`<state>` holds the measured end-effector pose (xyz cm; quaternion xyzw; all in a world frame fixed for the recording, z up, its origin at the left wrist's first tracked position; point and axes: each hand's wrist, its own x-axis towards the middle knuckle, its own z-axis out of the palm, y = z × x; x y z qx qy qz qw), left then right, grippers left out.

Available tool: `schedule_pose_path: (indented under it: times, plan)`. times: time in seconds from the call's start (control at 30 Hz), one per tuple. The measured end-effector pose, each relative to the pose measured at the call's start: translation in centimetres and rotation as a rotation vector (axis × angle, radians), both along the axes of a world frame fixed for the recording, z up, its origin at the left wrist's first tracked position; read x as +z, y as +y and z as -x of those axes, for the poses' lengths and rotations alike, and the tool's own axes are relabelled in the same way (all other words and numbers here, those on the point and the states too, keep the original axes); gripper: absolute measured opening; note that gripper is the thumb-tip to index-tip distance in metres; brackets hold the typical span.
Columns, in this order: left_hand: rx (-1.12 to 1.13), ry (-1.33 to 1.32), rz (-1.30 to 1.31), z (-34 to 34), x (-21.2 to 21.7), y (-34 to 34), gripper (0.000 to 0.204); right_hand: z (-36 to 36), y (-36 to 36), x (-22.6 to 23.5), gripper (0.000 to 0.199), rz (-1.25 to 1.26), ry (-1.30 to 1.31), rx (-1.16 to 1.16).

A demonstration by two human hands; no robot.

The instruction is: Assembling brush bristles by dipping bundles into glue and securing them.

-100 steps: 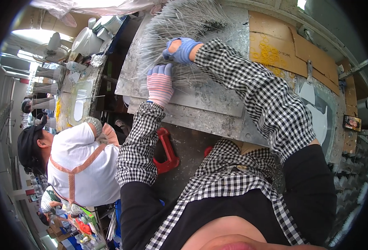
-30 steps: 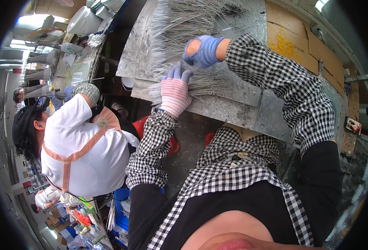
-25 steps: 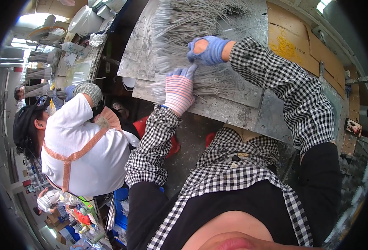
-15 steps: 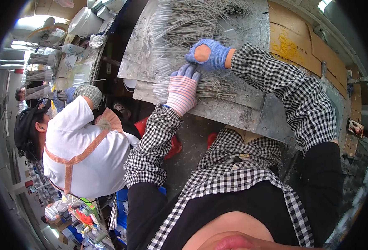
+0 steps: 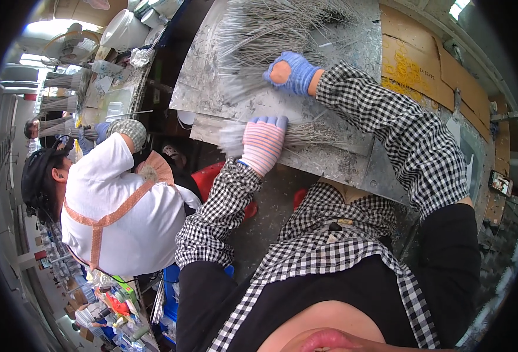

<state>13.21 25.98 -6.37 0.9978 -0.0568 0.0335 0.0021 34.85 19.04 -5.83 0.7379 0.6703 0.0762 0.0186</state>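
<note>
Head view: the pink-striped left hand (image 5: pixel 263 141) is lying palm down across a small bundle of thin wire sticks (image 5: pixel 314 134), near edge of the surface (image 5: pixel 200 70). Fingers are sitting side by side on top; underside is hiding, so can't tell if that grip is clamping. Blue-gloved right hand (image 5: pixel 294 73) is resting at the near side of the main pile (image 5: pixel 265 41), fingers curling down and pointing left; can't tell if it's pinching anything.

Bare strip is showing between bundle and pile, probably so the two aren't tangling. Bundle is running left to right, pale ends left, loops right; likely lined up for easy handling. Left palm is crossing its middle, probably for balance.

Yellow rings (image 5: pixel 404 67) are lying on cardboard (image 5: pixel 446 56) at right, likely for easy reach. Co-worker (image 5: pixel 124 226) is facing left, off to the left.
</note>
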Motion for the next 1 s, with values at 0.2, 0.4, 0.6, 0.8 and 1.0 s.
schedule_pose_path:
  times: [0.2,0.4,0.6,0.8,1.0]
  plan:
    - [0.091,-0.063,0.011,3.2,-0.3,-1.2,0.042,-2.6,0.4,-2.0,0.011,-0.023,-0.109,-0.056]
    - [0.077,-0.055,0.000,4.6,0.8,-0.7,0.041,-0.9,-1.4,-0.4,0.012,0.011,-0.092,-0.091]
    - [0.169,-0.084,0.200,5.3,4.1,0.5,0.043,-2.6,-8.6,3.9,0.029,-0.161,0.601,-0.085]
    - [0.605,0.323,1.581,4.0,7.2,0.4,0.032,0.3,-14.3,8.0,0.058,-0.422,1.398,-0.346]
    - [0.106,0.679,2.096,-0.3,8.6,-6.0,0.046,9.6,-15.0,10.5,0.096,-0.765,1.815,-0.236]
